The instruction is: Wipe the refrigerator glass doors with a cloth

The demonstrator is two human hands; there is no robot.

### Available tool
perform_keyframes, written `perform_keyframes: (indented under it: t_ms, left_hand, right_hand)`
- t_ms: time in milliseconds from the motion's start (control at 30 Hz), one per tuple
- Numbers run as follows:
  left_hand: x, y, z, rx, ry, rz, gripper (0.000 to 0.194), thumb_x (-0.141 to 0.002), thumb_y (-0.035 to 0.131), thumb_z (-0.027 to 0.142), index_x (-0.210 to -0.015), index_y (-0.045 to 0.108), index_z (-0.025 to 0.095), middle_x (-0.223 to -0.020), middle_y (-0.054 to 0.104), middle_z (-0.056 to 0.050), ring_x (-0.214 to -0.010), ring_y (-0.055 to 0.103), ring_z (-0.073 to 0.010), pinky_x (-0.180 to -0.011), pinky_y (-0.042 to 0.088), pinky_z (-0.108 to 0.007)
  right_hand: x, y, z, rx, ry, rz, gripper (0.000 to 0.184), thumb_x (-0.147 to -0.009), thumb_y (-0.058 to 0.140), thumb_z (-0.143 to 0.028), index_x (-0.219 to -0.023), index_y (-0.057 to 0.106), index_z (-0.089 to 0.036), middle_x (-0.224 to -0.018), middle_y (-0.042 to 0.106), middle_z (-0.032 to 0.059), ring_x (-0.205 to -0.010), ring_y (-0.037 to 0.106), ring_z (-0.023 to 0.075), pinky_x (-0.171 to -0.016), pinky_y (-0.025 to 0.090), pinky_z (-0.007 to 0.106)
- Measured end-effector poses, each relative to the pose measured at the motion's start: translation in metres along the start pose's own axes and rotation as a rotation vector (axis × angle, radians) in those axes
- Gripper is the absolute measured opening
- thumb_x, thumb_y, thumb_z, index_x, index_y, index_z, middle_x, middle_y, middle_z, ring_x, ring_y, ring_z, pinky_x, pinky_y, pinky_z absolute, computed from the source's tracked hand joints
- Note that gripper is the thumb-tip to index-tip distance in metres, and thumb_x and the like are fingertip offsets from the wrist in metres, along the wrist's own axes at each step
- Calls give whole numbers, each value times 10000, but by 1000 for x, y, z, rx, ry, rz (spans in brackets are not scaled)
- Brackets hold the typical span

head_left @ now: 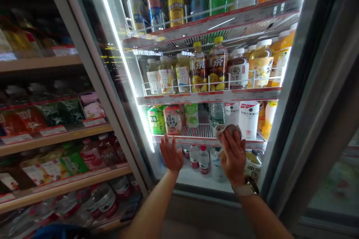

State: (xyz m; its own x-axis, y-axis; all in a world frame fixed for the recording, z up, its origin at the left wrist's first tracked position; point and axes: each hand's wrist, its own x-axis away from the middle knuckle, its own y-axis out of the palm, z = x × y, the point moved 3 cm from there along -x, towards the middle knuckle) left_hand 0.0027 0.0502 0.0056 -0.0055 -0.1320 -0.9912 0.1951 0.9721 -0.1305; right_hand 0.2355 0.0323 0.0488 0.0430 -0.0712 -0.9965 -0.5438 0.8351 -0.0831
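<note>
A glass door (196, 190) with faint reflections stands before me, and lit drink shelves show behind it. My left hand (171, 155) is raised with its fingers stretched and its palm toward the glass, holding nothing; whether it touches the pane I cannot tell. With my right hand (233, 153) I press a greyish-brown cloth (220, 130) against the glass, in front of the third shelf. My fingers lie over the cloth and hide part of it. A watch (251, 185) is on my right wrist. Behind the cloth stand a clear bottle (217, 114) and white cartons (249, 119).
Cans (175, 2) and large bottles fill the top shelf. Tea bottles (218, 63) line the shelf below. Small red-capped bottles (203, 160) stand at the bottom. An open rack (56, 134) of drinks is at left, and a dark door frame (303, 82) rises at right.
</note>
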Motion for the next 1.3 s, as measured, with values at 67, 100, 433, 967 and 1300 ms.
perform_keyframes:
  t_ms: [67, 100, 433, 967, 1300]
  left_hand:
    - [1, 0, -1, -5, -2, -3, 620, -960, 368, 254, -1550, 187, 203, -1640, 128, -108, -1515, 103, -272, -1225, 160, -516]
    - [2, 0, -1, -7, -2, -3, 620, -959, 372, 254, -1550, 188, 205, -1639, 133, -109, -1515, 106, -275, -1224, 163, -519]
    - [4, 2, -2, -29, -6, -9, 600, -968, 353, 266, -1544, 209, 174, -1631, 152, -138, -1512, 124, -288, -1213, 190, -539]
    - [6, 3, -5, -6, -7, -21, 615, -966, 369, 281, -1547, 195, 182, -1627, 162, -151, -1511, 126, -296, -1211, 176, -562]
    - [2, 2, -3, -9, 14, -12, 611, -965, 354, 264, -1548, 195, 175, -1634, 140, -147, -1515, 107, -291, -1216, 169, -539]
  right_hand:
    - [-3, 1, 1, 8, 38, 52, 663, -918, 425, -30, -1535, 317, -246, -1481, 497, 81, -1440, 339, 272, -1199, 282, 518]
    - [-2, 2, -1, -2, 44, 57, 657, -919, 419, -35, -1531, 327, -252, -1489, 488, 77, -1435, 351, 276, -1195, 290, 522]
    - [78, 40, -56, -269, -250, -374, 606, -919, 352, 2, -1469, 445, -235, -1366, 617, 33, -1298, 540, 145, -1154, 391, 348]
    - [26, 16, -27, -142, -276, -205, 439, -950, 442, -37, -1332, 587, -197, -1285, 674, 30, -1398, 421, 135, -1213, 266, 337]
    - [-13, 0, 5, -14, 88, 140, 654, -912, 390, -20, -1518, 355, -262, -1482, 495, 68, -1415, 383, 288, -1168, 334, 556]
